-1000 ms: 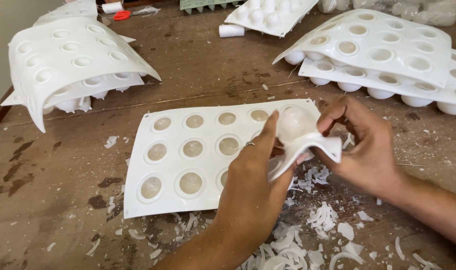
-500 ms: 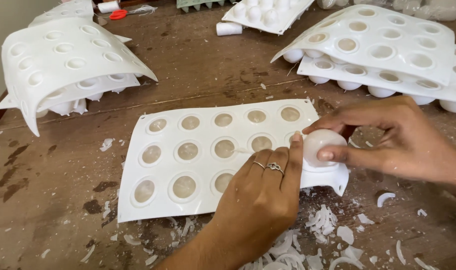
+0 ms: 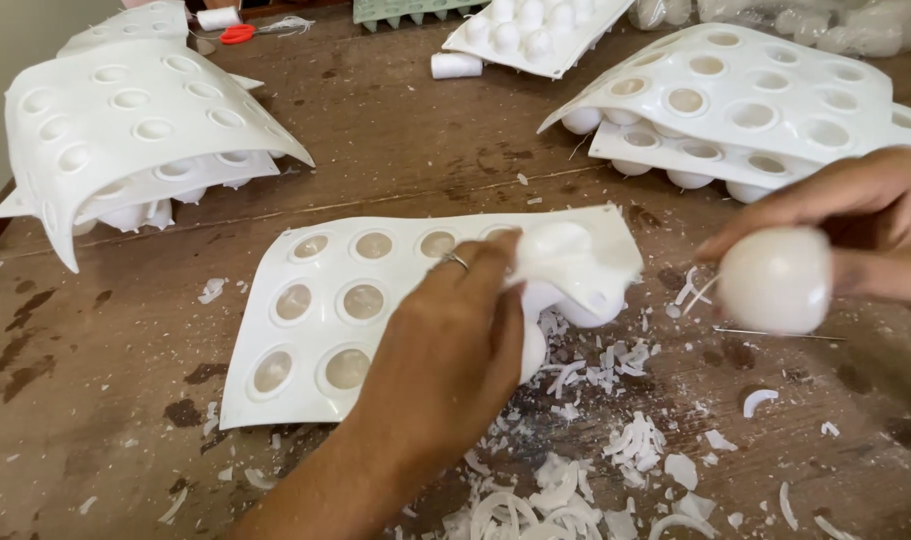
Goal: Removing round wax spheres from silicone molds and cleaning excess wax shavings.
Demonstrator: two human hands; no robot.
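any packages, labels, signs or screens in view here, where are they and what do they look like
No labels, signs or screens show.
Clear plastic bags: far right edge of the table, crumpled, pale lumps inside.
Green tray: top edge, ridged, mostly cut off; whether it is packaging is unclear.

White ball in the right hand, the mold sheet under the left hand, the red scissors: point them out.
white ball (image 3: 775,280), head view, middle of its rounded front.
mold sheet (image 3: 325,300), head view, flat surface between cavities.
red scissors (image 3: 237,34), head view, handle.
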